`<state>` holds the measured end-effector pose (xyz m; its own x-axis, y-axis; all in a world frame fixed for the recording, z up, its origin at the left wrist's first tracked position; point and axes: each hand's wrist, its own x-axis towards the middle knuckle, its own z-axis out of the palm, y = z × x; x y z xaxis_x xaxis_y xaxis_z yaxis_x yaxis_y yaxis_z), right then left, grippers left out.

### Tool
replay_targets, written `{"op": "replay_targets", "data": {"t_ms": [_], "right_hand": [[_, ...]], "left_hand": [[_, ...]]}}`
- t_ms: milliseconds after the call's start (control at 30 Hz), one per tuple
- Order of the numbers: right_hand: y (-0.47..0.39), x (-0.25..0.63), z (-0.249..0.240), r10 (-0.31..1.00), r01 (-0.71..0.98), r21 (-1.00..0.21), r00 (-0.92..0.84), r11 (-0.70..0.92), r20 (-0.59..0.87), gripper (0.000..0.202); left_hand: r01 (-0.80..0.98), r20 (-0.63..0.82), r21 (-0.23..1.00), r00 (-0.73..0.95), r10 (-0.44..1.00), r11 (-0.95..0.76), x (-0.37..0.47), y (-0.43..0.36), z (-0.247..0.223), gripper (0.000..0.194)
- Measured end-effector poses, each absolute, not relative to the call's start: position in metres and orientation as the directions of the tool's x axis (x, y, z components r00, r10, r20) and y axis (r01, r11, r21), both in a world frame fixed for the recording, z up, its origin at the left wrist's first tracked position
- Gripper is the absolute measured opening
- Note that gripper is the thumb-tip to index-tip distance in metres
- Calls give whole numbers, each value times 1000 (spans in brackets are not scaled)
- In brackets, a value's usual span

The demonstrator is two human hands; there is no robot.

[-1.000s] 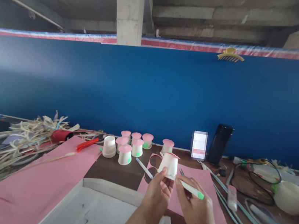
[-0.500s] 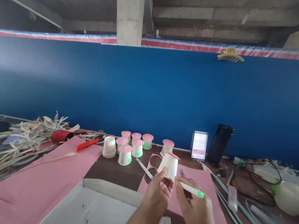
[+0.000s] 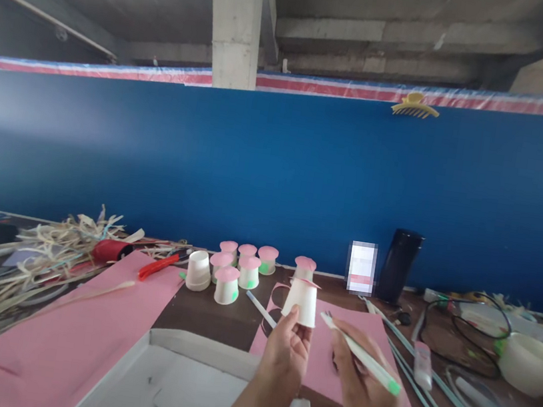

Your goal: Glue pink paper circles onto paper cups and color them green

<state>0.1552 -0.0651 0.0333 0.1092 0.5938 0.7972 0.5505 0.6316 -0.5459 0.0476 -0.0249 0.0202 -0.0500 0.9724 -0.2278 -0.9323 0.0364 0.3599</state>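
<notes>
An upside-down white paper cup (image 3: 301,303), topped by a pink paper disc (image 3: 308,283), is held from below by my left hand (image 3: 287,350). My right hand (image 3: 364,371) grips a white marker with a green end (image 3: 370,363), its tip apart from the cup's right side. Behind the cup stands another pink-topped cup (image 3: 304,271). Further left is a group of several upturned cups with pink discs (image 3: 226,288), some bearing green patches. Beside them stands a plain stack of upturned cups (image 3: 198,273).
Pink paper sheets (image 3: 55,335) lie left and under my hands. A white box lid (image 3: 196,381) sits in front. Scissors and a marker cap (image 3: 261,310) are by the cup. A black bottle (image 3: 398,267), a phone-like white panel (image 3: 361,268), cables and a white bowl (image 3: 524,364) stand right.
My right hand has drawn the marker away from the cup, to the right, and tilted it more steeply. The cup in my left hand has shifted slightly left.
</notes>
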Motion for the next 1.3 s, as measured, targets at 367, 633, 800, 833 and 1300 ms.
{"op": "replay_targets", "data": {"t_ms": [367,633,800,833,1300], "right_hand": [[-35,154,22,959,-256,-966,280,30,-44,49],[-31,150,10,962,-477,-871,164,-117,-220,44],[-25,152,8,969,-611,-779,75,-141,-234,39],[-24,153,8,970,-634,-758,52,-150,-236,39],[-18,158,6,959,-715,-664,-31,-219,-283,25]], "left_hand": [[-925,-97,378,-1,995,35,47,-31,24,21],[-916,-13,394,83,996,81,55,-43,31,25],[-898,10,432,99,995,85,63,-42,22,30],[-895,9,436,102,995,88,64,-42,21,29],[-913,-147,373,118,982,165,69,-45,16,13]]}}
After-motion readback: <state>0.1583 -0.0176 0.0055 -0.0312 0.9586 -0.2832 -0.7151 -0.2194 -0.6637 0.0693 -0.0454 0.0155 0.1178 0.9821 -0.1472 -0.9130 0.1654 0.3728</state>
